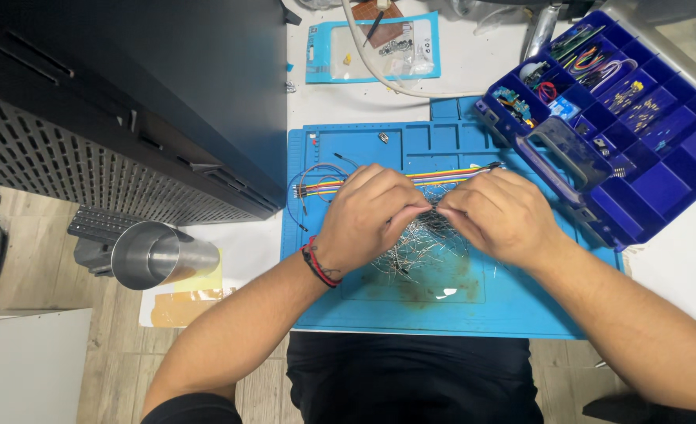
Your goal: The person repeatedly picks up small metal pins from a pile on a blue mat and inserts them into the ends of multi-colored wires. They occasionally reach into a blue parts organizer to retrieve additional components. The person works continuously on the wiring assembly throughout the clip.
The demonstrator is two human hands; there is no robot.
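Fingertips of left hand [368,216] and right hand [499,216] pinch together on thin wire leads [422,243] heaped mid blue mat [442,310]. At 2 o'clock, an open blue organizer box [681,184] holds small parts. Both hands face knuckles up.

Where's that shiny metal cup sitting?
The metal cup lies tipped on its side at the left of the head view, beside the blue mat, left of the left hand.

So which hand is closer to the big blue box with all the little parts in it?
The right hand. It sits just left of the blue parts box, near its open lid. The left hand is farther away, on the other side of the right hand, over the blue mat.
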